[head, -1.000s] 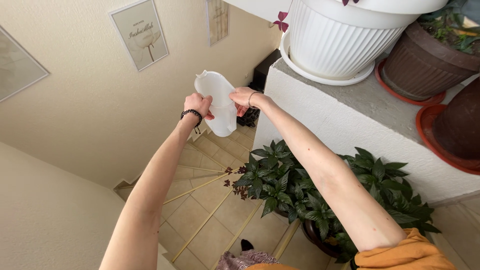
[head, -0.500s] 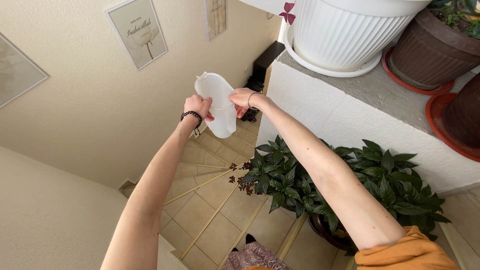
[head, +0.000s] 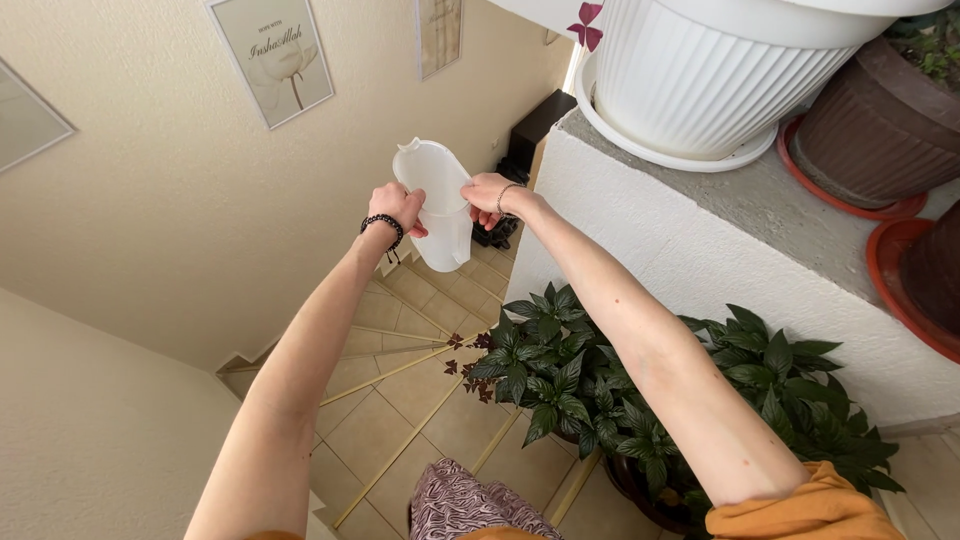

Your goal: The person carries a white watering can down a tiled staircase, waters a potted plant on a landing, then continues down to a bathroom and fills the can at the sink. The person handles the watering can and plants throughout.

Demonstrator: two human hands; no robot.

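Observation:
Both my arms reach out over a tiled stairwell, and between my hands I hold a white translucent plastic jug point(head: 432, 195) with a small spout at its top left. My left hand point(head: 394, 206), with a black bead bracelet at the wrist, grips the jug's left side. On the jug's right rim my right hand point(head: 487, 194), wearing a thin bracelet, pinches the edge. The jug is tilted, its open mouth facing me.
A white ribbed planter point(head: 715, 70) on a saucer stands on a grey ledge point(head: 740, 215) at right, beside brown pots point(head: 865, 130) in red saucers. A leafy green plant point(head: 640, 400) grows below the ledge. Tiled stairs point(head: 400, 400) descend beneath; framed pictures point(head: 272, 55) hang on the wall.
My hands and the jug have barely moved. The view has shifted slightly, and patterned fabric now shows more at the bottom edge.

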